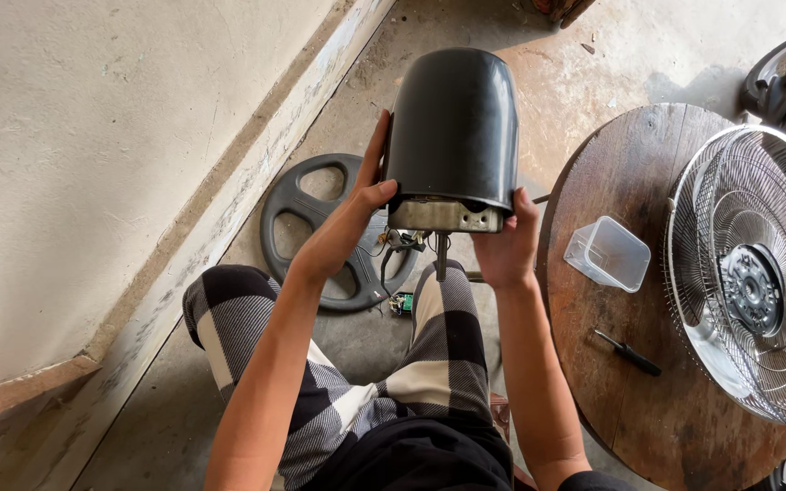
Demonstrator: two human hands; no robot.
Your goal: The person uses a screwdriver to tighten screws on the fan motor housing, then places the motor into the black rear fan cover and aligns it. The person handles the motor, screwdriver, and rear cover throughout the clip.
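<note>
black motor housing (pixel 452 127) is held upright between both hands, long axis pointing away from the body; left hand (pixel 357 214) and right hand (pixel 502 245) are clamped on its lower sides, equally near

There is one camera, and it sits on the person's head. It looks almost straight down, close over the arms and knees. The concrete floor (pixel 593 64) fills the middle, a wall (pixel 93 136) runs along the left side, and a round wooden bench (pixel 629 173) is on the right side.
</note>
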